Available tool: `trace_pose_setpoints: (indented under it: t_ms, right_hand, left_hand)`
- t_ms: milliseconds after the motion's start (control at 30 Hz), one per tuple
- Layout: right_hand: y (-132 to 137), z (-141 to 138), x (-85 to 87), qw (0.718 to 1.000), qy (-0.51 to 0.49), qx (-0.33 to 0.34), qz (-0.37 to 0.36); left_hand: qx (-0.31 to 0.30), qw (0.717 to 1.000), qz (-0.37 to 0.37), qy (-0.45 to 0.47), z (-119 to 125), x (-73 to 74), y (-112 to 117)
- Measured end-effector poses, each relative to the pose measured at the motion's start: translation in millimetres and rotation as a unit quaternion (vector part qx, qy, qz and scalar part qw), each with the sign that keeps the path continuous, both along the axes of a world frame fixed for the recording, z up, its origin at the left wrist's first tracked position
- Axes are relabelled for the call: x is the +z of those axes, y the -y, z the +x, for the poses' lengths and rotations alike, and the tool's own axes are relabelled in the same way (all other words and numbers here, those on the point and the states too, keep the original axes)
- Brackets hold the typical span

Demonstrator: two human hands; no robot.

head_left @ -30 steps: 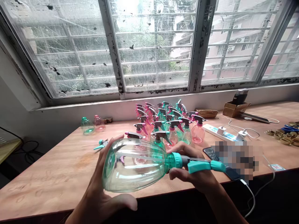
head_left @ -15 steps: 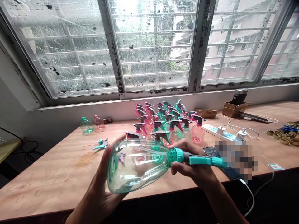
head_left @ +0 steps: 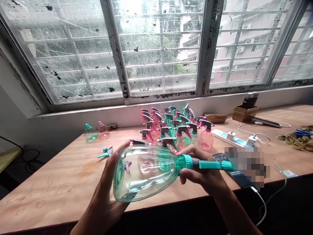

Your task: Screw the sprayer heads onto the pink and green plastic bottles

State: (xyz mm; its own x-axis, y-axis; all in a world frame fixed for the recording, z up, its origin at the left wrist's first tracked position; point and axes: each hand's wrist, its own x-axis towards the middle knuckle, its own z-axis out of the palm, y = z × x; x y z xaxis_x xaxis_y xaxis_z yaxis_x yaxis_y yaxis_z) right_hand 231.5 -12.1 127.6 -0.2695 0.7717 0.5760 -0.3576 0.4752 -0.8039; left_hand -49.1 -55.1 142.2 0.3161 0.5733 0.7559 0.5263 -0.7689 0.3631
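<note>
I hold a clear green spray bottle (head_left: 146, 171) on its side above the near table edge. My left hand (head_left: 107, 192) cups its round base from behind, fingers wrapped round it. My right hand (head_left: 202, 178) grips the neck, where a teal collar (head_left: 187, 161) joins the grey-and-teal trigger head (head_left: 212, 164), which points right. Behind the bottle stands a cluster of several assembled pink and green spray bottles (head_left: 176, 130).
Two headless bottles (head_left: 94, 131) and a loose teal trigger head (head_left: 105, 152) lie at the left on the wooden table (head_left: 61, 176). A phone (head_left: 234, 169), a power strip (head_left: 231, 136) with cables, a cardboard box (head_left: 245, 112) and metal rings (head_left: 297, 138) are on the right.
The bottle has turned a little in my hands and its base now faces me more. My left thumb has slipped from under the base. The trigger head has rotated slightly.
</note>
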Motion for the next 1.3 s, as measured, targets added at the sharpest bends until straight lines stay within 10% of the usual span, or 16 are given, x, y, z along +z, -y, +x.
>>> trace_pose_setpoints:
  t_ms: [500, 933, 1100, 1300]
  right_hand:
    - [1.5, -14.2, -5.6, 0.998, -0.010, 0.030, -0.048]
    - [1.4, -15.7, -10.6, 0.998, 0.013, -0.044, -0.031]
    - [-1.3, -22.1, -6.4, 0.997, -0.039, 0.029, -0.061]
    - [4.4, -17.2, -6.4, 0.999, 0.000, -0.019, -0.042]
  left_hand:
    - [-0.014, 0.999, 0.002, 0.045, 7.8, 2.7, 5.5]
    - [0.148, 0.986, -0.059, 0.049, 3.1, -2.3, -3.8]
    - [0.106, 0.992, 0.060, 0.038, 6.2, 0.0, -4.3]
    - [0.067, 0.995, 0.026, 0.070, 5.1, 3.6, -2.5]
